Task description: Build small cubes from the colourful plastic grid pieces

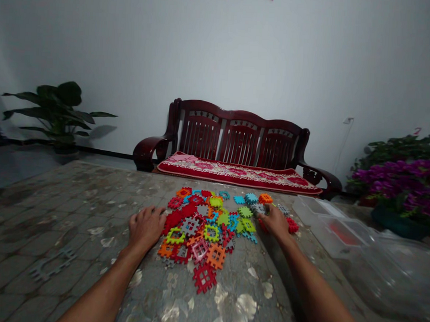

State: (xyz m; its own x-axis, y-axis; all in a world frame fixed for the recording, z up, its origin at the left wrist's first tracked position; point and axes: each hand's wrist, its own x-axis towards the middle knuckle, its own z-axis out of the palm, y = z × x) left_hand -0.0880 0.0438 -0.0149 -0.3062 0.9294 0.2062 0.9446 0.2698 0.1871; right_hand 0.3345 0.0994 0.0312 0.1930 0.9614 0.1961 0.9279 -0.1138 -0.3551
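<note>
A loose heap of interlocking plastic building tiles [200, 227] in red, orange, green, blue, grey and pink lies mid-table, many with square window cut-outs. My left hand [147, 228] rests on the table against the heap's left side, fingers loosely bent and apart, holding nothing that I can see. To the right, my right hand [275, 223] has its thumb and fingers closed at a grey tile [258, 209] among the small stacks. Near that hand are an orange tile stack [265, 198], a blue tile stack [251, 198] and a red tile stack [292, 225].
Clear plastic containers [344, 235] stand along the table's right side, beside purple flowers in a pot [401, 221]. A grey frame-shaped piece [53, 264] lies at the left on the patterned tablecloth [101, 198]. Behind the table is a wooden bench [239, 138].
</note>
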